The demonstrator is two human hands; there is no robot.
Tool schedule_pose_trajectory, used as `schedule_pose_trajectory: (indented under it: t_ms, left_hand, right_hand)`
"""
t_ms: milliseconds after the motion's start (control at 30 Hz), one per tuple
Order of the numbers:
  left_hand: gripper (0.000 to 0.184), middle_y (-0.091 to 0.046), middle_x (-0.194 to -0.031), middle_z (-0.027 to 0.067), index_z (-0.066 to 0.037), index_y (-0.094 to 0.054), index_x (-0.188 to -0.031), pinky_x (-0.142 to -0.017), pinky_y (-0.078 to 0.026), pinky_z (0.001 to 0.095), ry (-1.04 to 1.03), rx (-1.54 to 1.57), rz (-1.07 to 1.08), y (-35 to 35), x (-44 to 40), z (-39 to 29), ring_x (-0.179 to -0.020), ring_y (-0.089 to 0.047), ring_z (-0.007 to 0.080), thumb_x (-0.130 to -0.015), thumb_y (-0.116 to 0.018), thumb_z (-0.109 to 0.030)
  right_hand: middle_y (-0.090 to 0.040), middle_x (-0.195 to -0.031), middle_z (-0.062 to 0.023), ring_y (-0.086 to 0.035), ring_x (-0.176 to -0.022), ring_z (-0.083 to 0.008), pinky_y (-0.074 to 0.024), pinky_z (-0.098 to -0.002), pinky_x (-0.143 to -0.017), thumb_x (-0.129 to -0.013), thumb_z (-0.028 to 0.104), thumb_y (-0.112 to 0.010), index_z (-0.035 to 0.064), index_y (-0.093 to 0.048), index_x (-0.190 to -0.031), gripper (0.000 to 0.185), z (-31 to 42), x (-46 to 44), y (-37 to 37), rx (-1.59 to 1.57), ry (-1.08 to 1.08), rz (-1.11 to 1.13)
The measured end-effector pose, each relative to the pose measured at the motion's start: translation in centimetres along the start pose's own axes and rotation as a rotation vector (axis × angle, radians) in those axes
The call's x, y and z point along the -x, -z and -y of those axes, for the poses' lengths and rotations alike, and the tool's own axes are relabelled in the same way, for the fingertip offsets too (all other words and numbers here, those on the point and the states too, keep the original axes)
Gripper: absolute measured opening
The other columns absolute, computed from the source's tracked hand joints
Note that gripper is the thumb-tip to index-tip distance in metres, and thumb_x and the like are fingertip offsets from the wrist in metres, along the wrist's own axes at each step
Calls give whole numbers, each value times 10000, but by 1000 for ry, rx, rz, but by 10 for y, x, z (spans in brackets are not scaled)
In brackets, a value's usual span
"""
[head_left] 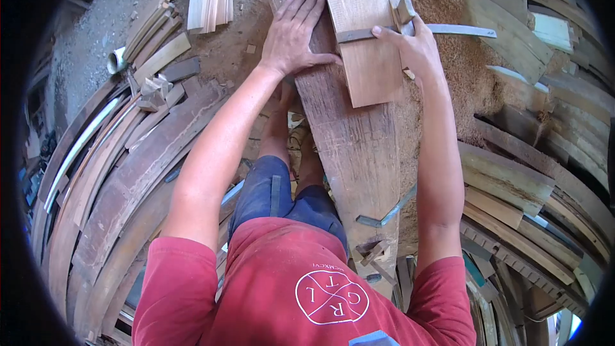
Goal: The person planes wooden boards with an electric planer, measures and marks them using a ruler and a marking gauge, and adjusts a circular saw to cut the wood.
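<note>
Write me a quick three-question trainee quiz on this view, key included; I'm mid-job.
1. True or false: the pale board lies over the long plank.
2. Which hand holds the metal strip?
3. Where are the left hand's fingers?
A) On the shorts
B) Over the plank
C) Around the strip

Key: 1. True. 2. The right hand. 3. B.

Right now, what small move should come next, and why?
Probably shift the left hand onto the pale, flat wooden board to steady it: that hand lies on the dark wooden plank, while the right hand holds the thin grey metal-looking strip across the board.
</note>
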State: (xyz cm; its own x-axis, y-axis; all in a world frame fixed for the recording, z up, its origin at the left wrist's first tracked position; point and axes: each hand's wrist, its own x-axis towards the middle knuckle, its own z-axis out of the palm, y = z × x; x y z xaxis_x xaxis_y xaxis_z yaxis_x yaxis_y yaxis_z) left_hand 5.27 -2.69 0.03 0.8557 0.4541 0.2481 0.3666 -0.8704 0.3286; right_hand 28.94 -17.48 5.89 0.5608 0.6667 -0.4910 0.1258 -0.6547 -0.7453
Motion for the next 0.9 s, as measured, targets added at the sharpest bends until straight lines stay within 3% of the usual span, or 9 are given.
schedule_pose_trajectory:
  t_ms: [167,300,367,533,600,667,900]
  left_hand:
    - [1428,-356,-1714,154,-56,-303,-1676,-1336,-215,500,-1,-11,-1,-2,2,2,-1604,-297,315,-644,-638,-984]
    - [1430,-330,-1727,143,-75,-285,-1684,-1341,-211,497,8,-15,4,-4,2,1,-1610,-282,307,-643,-633,-991]
    - [1415,-361,-1710,151,-25,-365,-1640,-1345,-203,475,6,-55,6,-3,1,0,-1605,-296,293,-652,-593,-1012]
    - [1407,-356,-1715,141,-24,-369,-1637,-1346,-197,475,29,-22,15,0,3,-3,-1608,-291,289,-654,-600,-1004]
    - [1402,-357,-1715,139,-24,-374,-1635,-1346,-198,476,35,-9,7,2,-1,-1,-1607,-293,289,-656,-604,-1000]
    - [1389,-360,-1716,130,-24,-377,-1635,-1341,-202,474,39,3,37,3,1,-3,-1603,-303,284,-675,-574,-1008]
    - [1359,-392,-1703,119,-21,-384,-1635,-1331,-195,467,59,-11,102,6,-1,-4,-1594,-325,279,-717,-511,-1016]
  right_hand:
    - [-687,-1318,-288,-673,-1253,-393,-536,-490,-1086,-635,563,-971,-7,-532,-1532,1150,-2,2,-5,172,46,-72]
    - [-678,-1328,-301,-657,-1280,-412,-524,-481,-1106,-616,615,-964,-28,-508,-1547,1219,-3,37,9,288,-11,-57]
    - [-673,-1345,-298,-656,-1280,-417,-518,-500,-1106,-633,589,-970,-18,-517,-1542,1183,-30,63,19,216,-98,61]
    - [-687,-1326,-287,-674,-1251,-400,-512,-491,-1106,-623,504,-1006,-69,-516,-1513,1167,-35,102,18,206,-125,42]
    - [-695,-1313,-282,-683,-1239,-386,-516,-475,-1102,-620,465,-1019,-91,-515,-1500,1156,-33,97,12,242,-105,-10]
    - [-706,-1296,-273,-701,-1210,-343,-534,-440,-1075,-612,438,-1030,-119,-504,-1491,1167,-30,97,8,25,-99,-15]
    - [-737,-1195,-237,-732,-1089,-303,-569,-422,-1017,-610,419,-1032,-91,-594,-1406,1042,0,31,-5,18,-28,-44]
